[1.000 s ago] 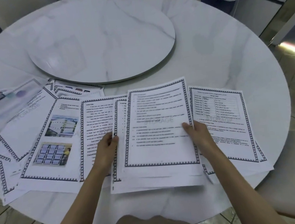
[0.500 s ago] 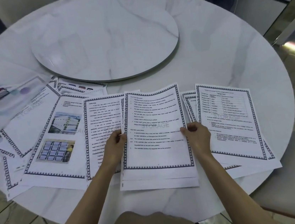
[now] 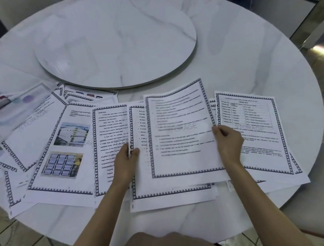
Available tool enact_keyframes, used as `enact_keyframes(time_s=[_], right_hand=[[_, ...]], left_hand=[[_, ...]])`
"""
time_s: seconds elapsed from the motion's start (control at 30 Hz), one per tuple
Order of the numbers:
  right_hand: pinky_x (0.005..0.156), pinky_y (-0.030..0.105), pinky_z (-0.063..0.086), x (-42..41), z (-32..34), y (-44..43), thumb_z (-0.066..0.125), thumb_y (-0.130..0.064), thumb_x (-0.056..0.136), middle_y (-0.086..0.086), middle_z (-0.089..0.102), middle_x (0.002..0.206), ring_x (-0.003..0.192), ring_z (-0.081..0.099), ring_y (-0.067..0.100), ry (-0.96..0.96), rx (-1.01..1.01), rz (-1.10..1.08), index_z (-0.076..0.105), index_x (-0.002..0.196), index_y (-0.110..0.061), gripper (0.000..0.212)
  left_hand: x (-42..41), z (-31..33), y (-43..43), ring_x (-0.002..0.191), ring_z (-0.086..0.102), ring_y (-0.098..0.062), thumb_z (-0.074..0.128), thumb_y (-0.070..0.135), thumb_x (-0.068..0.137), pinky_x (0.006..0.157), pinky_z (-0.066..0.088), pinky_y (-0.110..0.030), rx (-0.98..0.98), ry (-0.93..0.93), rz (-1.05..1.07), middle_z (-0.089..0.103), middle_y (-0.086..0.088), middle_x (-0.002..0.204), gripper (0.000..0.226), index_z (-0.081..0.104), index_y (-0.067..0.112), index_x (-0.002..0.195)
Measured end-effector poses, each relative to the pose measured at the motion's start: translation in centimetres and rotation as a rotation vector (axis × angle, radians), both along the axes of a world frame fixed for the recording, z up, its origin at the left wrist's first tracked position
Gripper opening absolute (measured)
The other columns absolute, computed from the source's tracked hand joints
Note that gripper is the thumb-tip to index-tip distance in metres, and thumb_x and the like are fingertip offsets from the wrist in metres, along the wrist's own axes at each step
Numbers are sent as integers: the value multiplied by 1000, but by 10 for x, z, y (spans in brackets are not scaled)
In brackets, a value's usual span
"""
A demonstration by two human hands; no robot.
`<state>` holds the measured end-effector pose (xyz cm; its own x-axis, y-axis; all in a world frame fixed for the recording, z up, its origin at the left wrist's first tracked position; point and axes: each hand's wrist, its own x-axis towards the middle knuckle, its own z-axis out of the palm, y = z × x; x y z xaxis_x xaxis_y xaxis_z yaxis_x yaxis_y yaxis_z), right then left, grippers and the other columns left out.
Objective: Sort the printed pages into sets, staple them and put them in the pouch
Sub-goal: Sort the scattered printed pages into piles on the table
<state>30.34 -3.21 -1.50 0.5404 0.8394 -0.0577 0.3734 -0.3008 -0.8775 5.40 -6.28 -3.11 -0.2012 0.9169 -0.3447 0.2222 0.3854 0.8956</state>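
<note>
Two pinches, left hand [image 3: 126, 162] stack [image 3: 143, 178], right hand [image 3: 229, 145] sheet [image 3: 179, 120]

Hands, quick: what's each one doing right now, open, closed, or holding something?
Left hand: closed, pinching the left edge of the lower page stack.
Right hand: closed, pinching the right edge of the top page.

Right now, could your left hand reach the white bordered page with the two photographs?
Probably yes: the white two-photograph page lies mostly uncovered beside the left hand, which would first release the printed sheets it pinches.
</note>
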Motion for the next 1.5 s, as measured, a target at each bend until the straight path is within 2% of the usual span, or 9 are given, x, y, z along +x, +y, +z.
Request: enact_keyframes(time_s=[0.2,0.33,0.47,0.83,0.97,1.2,1.33,1.43,1.5], right_hand=[[58,-4,37,39,17,16,58,-15,90,4,63,85,78,54,14,-10,113,-177,69,97,0,20],[55,0,36,60,23,19,58,-15,90,-2,55,66,55,47,-3,48,138,-214,65,87,-3,15],[62,4,40,74,23,15,58,-15,90,-10,54,67,66,47,4,112,152,-256,64,89,-10,8],[96,44,49,83,2,5,62,-22,88,1,66,85,91,59,19,256,56,-197,68,86,-14,10],[88,43,48,67,0,2,61,-23,89,9,61,77,81,51,16,244,13,-127,63,69,-19,20],[80,36,47,21,-5,-10,59,-22,90,18,66,88,82,55,21,177,-68,70,66,89,-6,17],[87,31,45,-10,-4,-19,58,-19,90,19,67,101,94,59,27,229,-108,122,66,96,-6,16],[77,28,45,-25,-8,-23,57,-20,91,20,67,90,84,57,20,228,-127,193,65,86,-9,14],[69,22,43,-28,-9,-23,56,-21,91,11,65,80,80,54,15,236,-124,200,68,91,-7,18]], left_hand=[[0,-1,1,104,51,-14,45,18,97,90,39,-26,11,17,0,55,2,115,34,48,8,129],[1,0,0,101,51,-13,45,16,97,87,38,-26,10,21,10,54,4,112,31,50,9,127],[2,1,1,100,52,-14,45,17,97,86,39,-27,11,21,17,55,3,112,30,50,9,125],[-2,-1,6,93,53,-20,43,22,97,78,42,-30,4,56,57,57,5,92,12,51,15,103],[1,3,5,106,50,-19,40,21,99,87,37,-29,-7,56,62,53,0,114,29,47,8,124],[1,1,6,143,21,-23,38,36,98,114,19,-38,-105,-42,78,21,-6,155,60,17,10,148],[1,-1,8,135,35,-23,45,38,96,110,31,-37,-106,-73,66,35,-5,149,57,30,11,144],[5,3,6,106,52,-15,48,22,96,88,40,-28,-57,-72,56,55,-5,129,37,47,9,131],[3,5,8,105,51,-14,47,19,96,91,40,-27,-31,-31,49,55,-5,127,37,46,7,132]])
